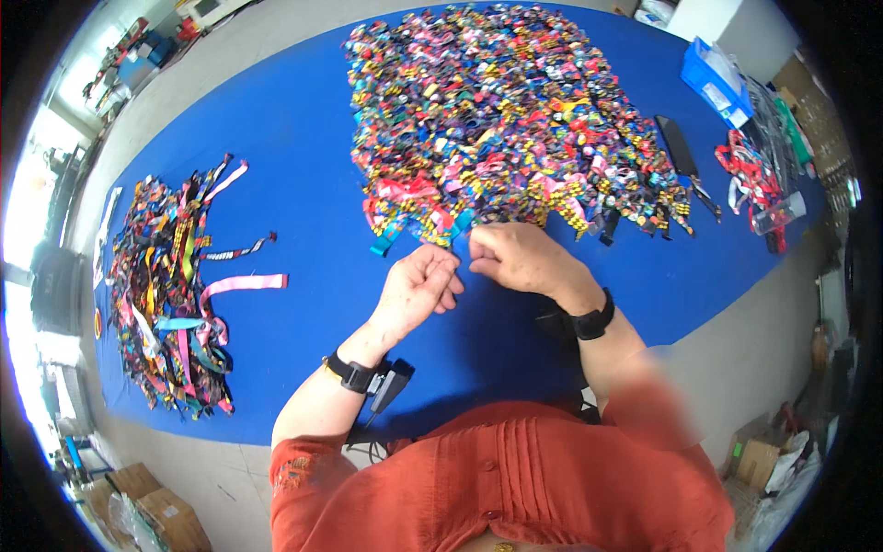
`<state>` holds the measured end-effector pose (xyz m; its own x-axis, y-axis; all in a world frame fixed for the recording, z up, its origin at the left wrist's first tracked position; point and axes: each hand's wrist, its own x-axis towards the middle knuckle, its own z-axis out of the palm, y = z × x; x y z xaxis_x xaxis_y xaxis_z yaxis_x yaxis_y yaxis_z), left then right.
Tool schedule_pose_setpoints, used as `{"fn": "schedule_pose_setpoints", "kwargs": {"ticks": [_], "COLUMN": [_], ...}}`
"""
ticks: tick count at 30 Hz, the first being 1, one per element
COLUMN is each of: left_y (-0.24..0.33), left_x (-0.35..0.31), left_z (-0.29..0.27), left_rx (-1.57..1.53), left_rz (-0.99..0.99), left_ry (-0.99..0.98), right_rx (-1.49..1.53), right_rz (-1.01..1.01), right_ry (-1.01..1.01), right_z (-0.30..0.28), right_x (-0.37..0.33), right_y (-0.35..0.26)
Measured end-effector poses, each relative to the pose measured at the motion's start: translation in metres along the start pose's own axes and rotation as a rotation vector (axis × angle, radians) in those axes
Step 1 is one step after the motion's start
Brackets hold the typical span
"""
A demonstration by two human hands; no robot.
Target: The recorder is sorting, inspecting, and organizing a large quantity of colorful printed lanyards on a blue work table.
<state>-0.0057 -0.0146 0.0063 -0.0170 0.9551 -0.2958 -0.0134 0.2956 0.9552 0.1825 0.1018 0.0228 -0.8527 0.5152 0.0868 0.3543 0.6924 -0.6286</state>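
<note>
A thick, shaggy mat of knotted multicoloured ribbons (497,110) covers the far middle of the blue table. My hands meet at its near edge. My left hand (421,285) is closed, its fingertips against a light-blue ribbon (463,221) that hangs from the mat. Just to the right, my right hand (526,259) is closed too, thumb and forefinger pinched beside the same ribbon; what lies between them is hidden. A pink-and-red ribbon (405,190) and another blue ribbon end (384,241) stick out from the mat's corner nearby.
A heap of loose ribbons (170,294) lies at the left of the blue table (294,166), with a pink ribbon (244,283) trailing from it. At the right are a dark phone-like slab (678,145), red-and-white straps (750,170) and a blue plastic bin (716,85).
</note>
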Motion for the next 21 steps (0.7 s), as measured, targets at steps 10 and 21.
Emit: {"fn": "schedule_pose_setpoints", "kwargs": {"ticks": [10, 21], "left_y": [-0.004, -0.001], "left_x": [0.004, 0.004], "left_z": [-0.004, -0.002], "left_rx": [-0.003, 0.017], "left_rz": [0.031, 0.024], "left_ry": [-0.024, -0.018], "right_rx": [0.057, 0.056], "right_rz": [-0.081, -0.077], "right_ry": [0.058, 0.061], "right_z": [0.007, 0.008], "right_x": [0.000, 0.000], "right_y": [0.009, 0.011]}}
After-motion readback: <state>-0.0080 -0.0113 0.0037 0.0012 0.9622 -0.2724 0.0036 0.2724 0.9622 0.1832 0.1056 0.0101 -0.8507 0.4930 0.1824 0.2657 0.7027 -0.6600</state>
